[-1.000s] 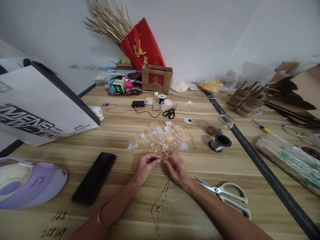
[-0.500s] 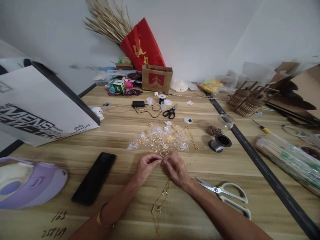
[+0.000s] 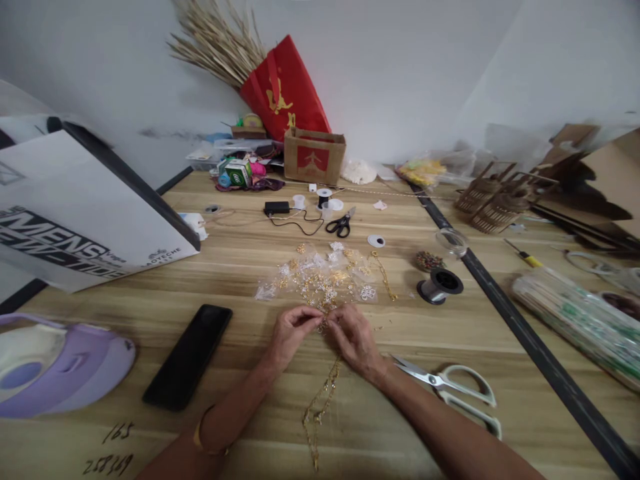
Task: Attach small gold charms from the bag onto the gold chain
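From where I'm standing, the likeliest trouble is a dropped piece: whatever is sitting between those fingertips is tiny, and one slip could be losing it among the glittering packets and charms (image 3: 325, 277) just beyond. The gold chain (image 3: 318, 418) is lying in a loose doubled line on the bench (image 3: 373, 433), trailing toward the person from beneath the right hand (image 3: 355, 333); a dragging wrist could be tangling it. The white-handled scissors (image 3: 440, 380) are pointing their tips close to that wrist, so a careless sideways shift might be meeting the blades.

Both forearms are slanting inward from the near edge, low over the wood. The left hand (image 3: 295, 330) is pointing its fingers rightward, its grip closing to a thumb-and-finger pinch. The right hand is showing its back, knuckles bent, its grip likewise pinched. I can't tell what either is holding.
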Demonstrator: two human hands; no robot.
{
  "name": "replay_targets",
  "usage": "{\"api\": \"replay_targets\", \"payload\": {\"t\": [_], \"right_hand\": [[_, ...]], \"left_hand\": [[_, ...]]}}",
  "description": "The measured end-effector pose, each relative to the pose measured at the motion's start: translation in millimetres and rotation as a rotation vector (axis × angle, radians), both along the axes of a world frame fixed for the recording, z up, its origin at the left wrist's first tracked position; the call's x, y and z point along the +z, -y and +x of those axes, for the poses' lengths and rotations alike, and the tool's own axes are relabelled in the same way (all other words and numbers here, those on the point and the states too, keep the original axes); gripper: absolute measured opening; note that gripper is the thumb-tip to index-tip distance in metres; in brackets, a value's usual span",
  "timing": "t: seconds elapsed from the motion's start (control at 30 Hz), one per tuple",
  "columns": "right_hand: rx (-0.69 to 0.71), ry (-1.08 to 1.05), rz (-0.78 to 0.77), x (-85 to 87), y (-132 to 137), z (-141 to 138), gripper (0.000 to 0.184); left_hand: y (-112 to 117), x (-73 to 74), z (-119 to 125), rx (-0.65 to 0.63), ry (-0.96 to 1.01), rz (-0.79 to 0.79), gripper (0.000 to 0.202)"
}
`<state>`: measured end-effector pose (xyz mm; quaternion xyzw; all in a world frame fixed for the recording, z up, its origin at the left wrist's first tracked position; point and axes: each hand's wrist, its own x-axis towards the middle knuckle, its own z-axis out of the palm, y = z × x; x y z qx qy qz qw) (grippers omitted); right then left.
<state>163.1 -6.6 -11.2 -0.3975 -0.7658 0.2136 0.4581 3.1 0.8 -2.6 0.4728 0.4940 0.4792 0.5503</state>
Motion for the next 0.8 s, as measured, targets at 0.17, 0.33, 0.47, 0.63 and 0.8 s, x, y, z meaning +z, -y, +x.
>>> {"api": "replay_targets", "payload": {"t": [0.17,0.33,0.47,0.63,0.8], "right_hand": [[0.006,-0.001,0.014,-1.7,0.0,0.1,0.008],[-0.005,-0.004,0.019,-2.2,-0.1,-0.5,0.007],[-0.009,0.0,0.02,-2.9,-0.8,-0.5,0.006],[-0.003,-0.001,0.019,-4.0,-1.5,-0.3,0.007],[-0.009,0.003,0.022,-2.4,-0.8,-0.6,0.008]], "left_hand": [[-1.0,-5.1,-1.3,-0.004,-0.014,0.024,0.006],[-1.2,-5.7,-1.3,-0.009,-0.014,0.039,0.006],[-0.4,-5.5,-1.1,-0.017,-0.009,0.038,0.006],[-0.9,-8.1,-1.9,-0.027,-0.017,0.05,0.007],[-1.4,-6.9,-1.4,-0.029,-0.031,0.051,0.007]]}}
